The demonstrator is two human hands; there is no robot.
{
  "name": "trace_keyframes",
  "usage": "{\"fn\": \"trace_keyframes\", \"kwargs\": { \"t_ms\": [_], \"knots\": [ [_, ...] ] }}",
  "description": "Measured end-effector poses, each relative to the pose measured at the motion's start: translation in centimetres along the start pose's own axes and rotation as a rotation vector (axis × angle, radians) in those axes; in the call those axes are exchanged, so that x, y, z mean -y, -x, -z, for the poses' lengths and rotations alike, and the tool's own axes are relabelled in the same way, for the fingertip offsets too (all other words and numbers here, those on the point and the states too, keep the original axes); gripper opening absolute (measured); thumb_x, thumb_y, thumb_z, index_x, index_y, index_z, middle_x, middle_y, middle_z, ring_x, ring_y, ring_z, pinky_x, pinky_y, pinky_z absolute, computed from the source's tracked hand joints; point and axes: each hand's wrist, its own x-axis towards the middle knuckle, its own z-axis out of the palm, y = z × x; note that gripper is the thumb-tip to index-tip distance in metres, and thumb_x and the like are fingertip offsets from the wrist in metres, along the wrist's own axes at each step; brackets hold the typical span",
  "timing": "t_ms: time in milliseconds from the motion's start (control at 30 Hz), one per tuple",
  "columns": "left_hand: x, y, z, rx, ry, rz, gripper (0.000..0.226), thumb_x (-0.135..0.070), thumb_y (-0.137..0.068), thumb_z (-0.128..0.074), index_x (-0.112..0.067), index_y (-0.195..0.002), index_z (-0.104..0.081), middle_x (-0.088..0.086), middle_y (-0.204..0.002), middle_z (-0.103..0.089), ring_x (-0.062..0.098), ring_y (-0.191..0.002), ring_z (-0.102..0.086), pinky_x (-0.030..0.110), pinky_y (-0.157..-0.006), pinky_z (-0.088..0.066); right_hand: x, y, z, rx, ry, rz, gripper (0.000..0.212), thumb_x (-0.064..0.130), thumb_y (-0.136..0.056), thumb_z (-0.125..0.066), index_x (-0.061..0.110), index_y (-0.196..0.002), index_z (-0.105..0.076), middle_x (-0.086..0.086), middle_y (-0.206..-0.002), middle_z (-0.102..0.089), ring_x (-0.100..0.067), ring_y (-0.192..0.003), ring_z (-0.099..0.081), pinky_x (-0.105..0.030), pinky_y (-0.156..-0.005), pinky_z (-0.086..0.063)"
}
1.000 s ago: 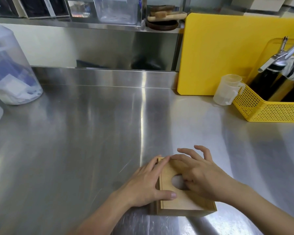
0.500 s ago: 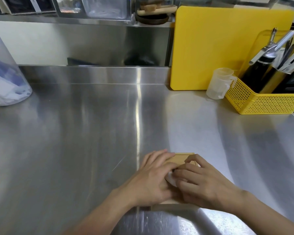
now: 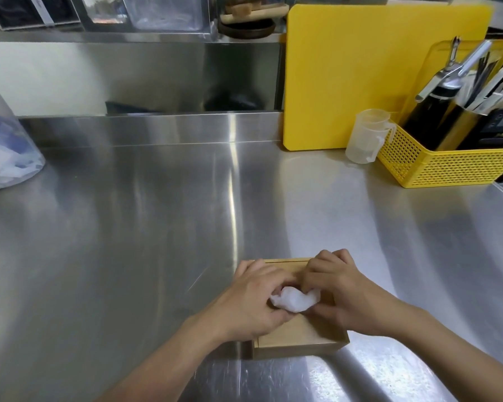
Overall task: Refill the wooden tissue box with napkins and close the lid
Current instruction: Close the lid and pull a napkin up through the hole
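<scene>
A square wooden tissue box (image 3: 299, 339) sits on the steel counter near the front edge, its lid on top. A crumpled white napkin (image 3: 294, 298) sticks up from the middle of the lid, where the opening is. My left hand (image 3: 251, 303) rests on the box's left side and pinches the napkin's left end. My right hand (image 3: 341, 294) covers the right side and pinches the napkin's right end. Both hands hide most of the lid and its opening.
A yellow cutting board (image 3: 369, 68) leans against the back wall. A clear measuring cup (image 3: 366, 134) and a yellow perforated basket (image 3: 450, 161) with a dark bottle and utensils stand at the back right. A translucent container (image 3: 3, 146) stands at the far left.
A white napkin has come up out of the lid's opening, pinched between both hands. The hands moved together over the lid's middle. The camera view shifted slightly.
</scene>
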Motion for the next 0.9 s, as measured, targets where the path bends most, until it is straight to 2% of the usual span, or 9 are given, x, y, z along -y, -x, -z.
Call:
{"fn": "trace_keyframes", "kwargs": {
  "t_ms": [133, 200, 333, 500, 600, 667, 733, 800, 900],
  "knots": [
    [0.3, -0.4, 0.3, 0.040, 0.006, -0.006, 0.022, -0.042, -0.070, -0.055, -0.022, -0.078, -0.052, -0.009, -0.084, -0.043, 0.006, -0.086, -0.033, 0.018, -0.083, -0.023, 0.2, 0.0, 0.3, 0.075, -0.146, -0.063, 0.014, 0.029, -0.077, -0.052, 0.035, -0.076, -0.039, 0.017, -0.077, -0.050, 0.011, -0.083, -0.038, -0.012, -0.080, -0.028],
    [0.2, -0.2, 0.5, 0.019, 0.097, 0.006, 0.021, -0.042, -0.070, -0.060, -0.026, -0.075, -0.048, -0.007, -0.086, -0.049, 0.006, -0.090, -0.038, 0.017, -0.083, -0.027, 0.2, 0.1, 0.5, 0.075, -0.233, -0.135, 0.017, 0.024, -0.079, -0.061, 0.033, -0.083, -0.047, 0.027, -0.078, -0.047, 0.015, -0.085, -0.041, -0.005, -0.078, -0.031],
    [0.0, 0.0, 0.7, -0.043, 0.296, 0.160, 0.021, -0.026, -0.073, -0.071, -0.030, -0.072, -0.050, -0.013, -0.078, -0.054, 0.005, -0.090, -0.045, 0.018, -0.073, -0.037, -0.2, 0.2, 0.7, 0.065, -0.501, -0.292, 0.023, 0.020, -0.075, -0.075, 0.032, -0.090, -0.062, 0.024, -0.082, -0.062, 0.005, -0.080, -0.053, -0.009, -0.070, -0.040],
    [0.4, -0.4, 1.3, -0.060, 0.447, 0.157, 0.014, -0.016, -0.070, -0.069, -0.025, -0.074, -0.058, -0.006, -0.072, -0.059, 0.005, -0.068, -0.050, 0.019, -0.064, -0.039, -0.8, 0.2, 1.0, 0.026, -0.653, -0.348, 0.023, 0.006, -0.074, -0.076, 0.028, -0.072, -0.069, 0.015, -0.077, -0.064, 0.000, -0.068, -0.052, -0.012, -0.066, -0.039],
    [0.6, -0.4, 1.6, -0.075, 0.427, 0.145, 0.018, -0.007, -0.073, -0.071, -0.022, -0.076, -0.060, -0.008, -0.071, -0.059, -0.002, -0.065, -0.048, 0.011, -0.064, -0.038, -1.3, 0.5, 0.6, -0.071, -0.711, -0.406, 0.023, 0.007, -0.073, -0.078, 0.029, -0.072, -0.069, 0.012, -0.085, -0.065, -0.003, -0.076, -0.054, -0.021, -0.074, -0.041],
    [1.0, 0.0, 1.8, -0.115, 0.413, 0.134, 0.014, -0.016, -0.071, -0.071, -0.020, -0.080, -0.061, -0.007, -0.076, -0.060, -0.001, -0.072, -0.052, 0.011, -0.070, -0.040, -1.6, 1.1, 0.5, -0.125, -0.720, -0.458, 0.029, 0.021, -0.067, -0.083, 0.036, -0.087, -0.068, 0.017, -0.100, -0.062, 0.001, -0.093, -0.056, -0.022, -0.083, -0.043],
    [1.9, 0.7, 1.9, -0.172, 0.395, 0.147, 0.026, -0.034, -0.068, -0.068, -0.021, -0.090, -0.061, -0.004, -0.091, -0.063, 0.001, -0.088, -0.055, 0.014, -0.083, -0.040, -1.9, 2.0, 0.9, -0.006, -0.720, -0.487, 0.069, 0.042, -0.054, -0.084, 0.048, -0.114, -0.053, 0.029, -0.122, -0.049, 0.011, -0.115, -0.045, -0.023, -0.099, -0.042],
    [2.6, 1.2, 1.9, -0.211, 0.426, 0.214, 0.044, -0.049, -0.065, -0.064, -0.026, -0.103, -0.057, -0.006, -0.111, -0.060, 0.001, -0.107, -0.052, 0.019, -0.096, -0.036, -2.2, 3.0, 1.1, 0.262, -0.743, -0.486, 0.115, 0.045, -0.048, -0.087, 0.051, -0.140, -0.017, 0.026, -0.148, -0.025, 0.011, -0.134, -0.026, -0.024, -0.113, -0.028],
    [3.0, 1.8, 1.6, -0.050, 0.558, 0.390, 0.084, -0.071, -0.058, -0.060, -0.034, -0.129, -0.036, -0.011, -0.142, -0.038, -0.003, -0.129, -0.033, 0.031, -0.112, -0.025, -2.0, 4.0, 0.4, 0.579, -0.621, -0.442, 0.143, 0.030, -0.059, -0.088, 0.045, -0.136, 0.032, 0.026, -0.149, 0.001, 0.004, -0.136, -0.018, 0.003, -0.100, -0.021]
  ]
}}
